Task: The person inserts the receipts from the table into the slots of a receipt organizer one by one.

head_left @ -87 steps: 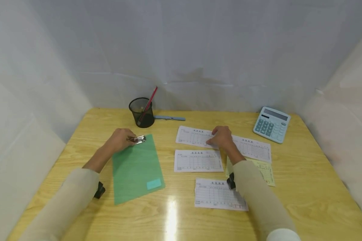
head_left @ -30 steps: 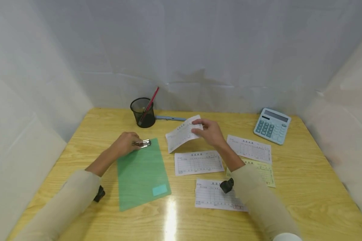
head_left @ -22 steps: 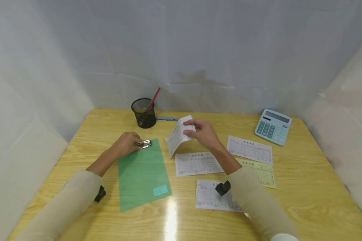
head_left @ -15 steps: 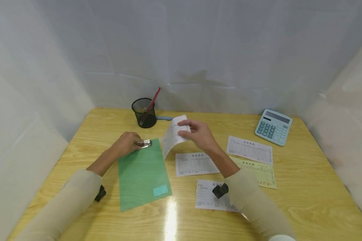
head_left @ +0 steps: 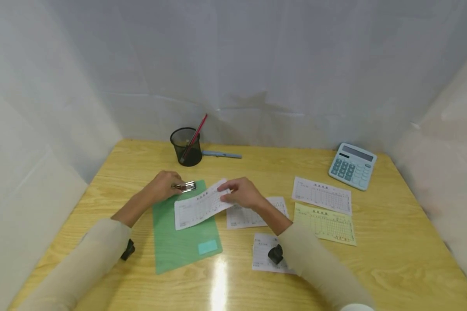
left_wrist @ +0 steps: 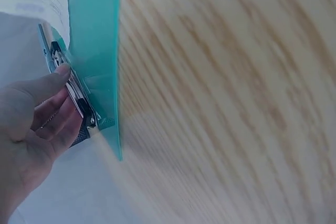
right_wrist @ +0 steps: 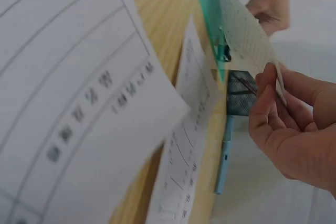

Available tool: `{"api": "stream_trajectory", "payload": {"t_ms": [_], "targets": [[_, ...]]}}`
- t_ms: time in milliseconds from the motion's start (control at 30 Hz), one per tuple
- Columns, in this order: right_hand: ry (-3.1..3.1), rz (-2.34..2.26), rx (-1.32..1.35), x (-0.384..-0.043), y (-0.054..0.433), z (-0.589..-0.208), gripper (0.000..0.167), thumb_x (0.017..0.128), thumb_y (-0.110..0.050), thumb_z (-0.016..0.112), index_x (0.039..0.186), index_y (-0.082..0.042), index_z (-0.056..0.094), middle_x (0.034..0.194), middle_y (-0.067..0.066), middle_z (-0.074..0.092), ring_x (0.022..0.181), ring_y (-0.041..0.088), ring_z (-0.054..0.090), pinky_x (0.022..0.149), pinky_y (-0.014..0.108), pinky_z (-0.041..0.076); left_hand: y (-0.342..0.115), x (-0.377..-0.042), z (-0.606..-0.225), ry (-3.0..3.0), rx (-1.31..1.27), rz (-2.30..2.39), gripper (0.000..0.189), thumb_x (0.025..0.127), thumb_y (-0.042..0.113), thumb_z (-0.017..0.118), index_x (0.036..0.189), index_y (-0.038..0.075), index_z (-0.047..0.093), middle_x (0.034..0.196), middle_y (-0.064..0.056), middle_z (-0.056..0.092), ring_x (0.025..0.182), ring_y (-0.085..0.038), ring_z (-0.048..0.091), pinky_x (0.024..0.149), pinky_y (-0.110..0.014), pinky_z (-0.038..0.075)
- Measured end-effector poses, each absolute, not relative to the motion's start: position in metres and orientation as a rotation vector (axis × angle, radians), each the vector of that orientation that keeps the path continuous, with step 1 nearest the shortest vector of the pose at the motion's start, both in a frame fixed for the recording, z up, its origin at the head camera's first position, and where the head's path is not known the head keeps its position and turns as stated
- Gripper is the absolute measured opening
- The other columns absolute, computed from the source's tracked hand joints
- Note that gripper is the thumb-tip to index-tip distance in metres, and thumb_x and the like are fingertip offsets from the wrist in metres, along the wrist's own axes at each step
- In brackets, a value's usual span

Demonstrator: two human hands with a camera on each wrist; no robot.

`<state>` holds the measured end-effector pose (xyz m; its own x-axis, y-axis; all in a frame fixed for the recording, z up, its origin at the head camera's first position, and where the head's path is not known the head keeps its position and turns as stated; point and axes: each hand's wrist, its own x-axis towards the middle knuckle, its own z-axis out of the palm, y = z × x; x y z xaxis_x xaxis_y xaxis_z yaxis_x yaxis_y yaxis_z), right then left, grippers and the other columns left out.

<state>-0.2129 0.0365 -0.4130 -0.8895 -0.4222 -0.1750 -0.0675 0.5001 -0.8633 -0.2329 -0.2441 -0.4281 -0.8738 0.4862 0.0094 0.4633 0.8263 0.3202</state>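
Observation:
A translucent green clipboard (head_left: 179, 255) lies on the left part of the table, with a pale blue label near its lower right corner. My left hand (head_left: 164, 186) pinches the metal clip (head_left: 189, 186) at its top; in the left wrist view the thumb presses on the clip (left_wrist: 75, 90). My right hand (head_left: 242, 193) holds a white printed form (head_left: 196, 211) by its right end, between thumb and fingers. The form slants over the upper part of the clipboard, its left end sagging. In the right wrist view the same form (right_wrist: 247, 38) stands out from the fingertips.
Two white forms (head_left: 241, 217) (head_left: 262, 255) lie under the right forearm, partly covered. Farther right are another white form (head_left: 322, 196) and a yellow form (head_left: 327, 224). A calculator (head_left: 352, 167), a mesh pencil cup (head_left: 187, 149) with a red pencil, and a blue pen (head_left: 223, 154) stand along the back.
My right hand picked up the white form from the back row and carried it left and down over the clipboard. The clipboard shifted slightly right earlier; the left hand stays on its clip.

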Motion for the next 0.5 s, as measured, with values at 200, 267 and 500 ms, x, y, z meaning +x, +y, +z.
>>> {"api": "stream_trajectory", "payload": {"t_ms": [200,267,500], "targets": [[2.498,-1.165,-0.356,-0.212,0.014,-0.421,0.019,0.080,-0.013,0.075,0.099,-0.015,0.074,0.107,0.004,0.068,0.088,0.015,0.056,0.069,0.023,0.045,-0.243,-0.231,-0.427,2.910,0.771,0.498,0.024,0.082,0.006,0.071,0.105,0.000,0.072,0.101,-0.013,0.068,0.096,-0.029,0.063,0.083,-0.043,0.054],[2.516,-1.123,-0.368,-0.212,0.006,-0.421,0.018,0.080,-0.012,0.075,0.098,-0.014,0.074,0.107,0.004,0.069,0.091,0.016,0.056,0.073,0.025,0.046,-0.243,-0.230,-0.426,2.905,0.766,0.503,0.024,0.082,0.005,0.070,0.106,0.000,0.071,0.101,-0.014,0.067,0.095,-0.029,0.063,0.082,-0.043,0.054],[2.547,-1.065,-0.410,-0.214,-0.013,-0.426,0.022,0.080,-0.010,0.074,0.101,-0.012,0.073,0.108,0.006,0.070,0.099,0.020,0.060,0.082,0.029,0.051,-0.242,-0.231,-0.427,2.905,0.785,0.438,0.026,0.083,0.005,0.069,0.109,0.001,0.070,0.099,-0.015,0.065,0.090,-0.027,0.062,0.078,-0.040,0.054]]}}
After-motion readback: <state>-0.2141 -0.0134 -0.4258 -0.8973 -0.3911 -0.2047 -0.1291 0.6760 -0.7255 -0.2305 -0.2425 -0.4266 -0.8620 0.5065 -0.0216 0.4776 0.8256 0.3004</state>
